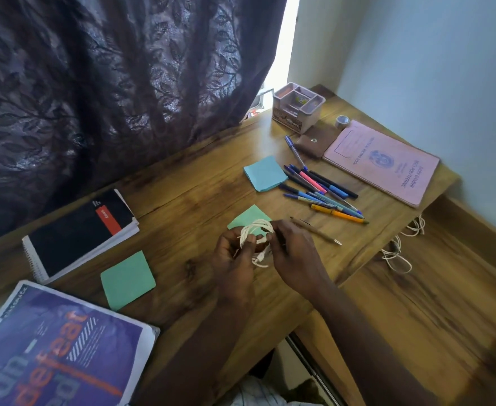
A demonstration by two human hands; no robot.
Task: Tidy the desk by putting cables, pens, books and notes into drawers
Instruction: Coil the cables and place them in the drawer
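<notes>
Both forearms reach in over the wooden desk (200,194), wrists bent inward. The left hand (233,259) and right hand (295,253) meet just above the surface, fingers pinching a coiled white cable (255,230) between them. Beyond it lie a green note (248,215), scattered pens (320,189) and a pink book (384,162).

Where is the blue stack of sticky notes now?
The blue sticky notes lie on the desk, far from the hands, just left of the pile of pens.
</notes>
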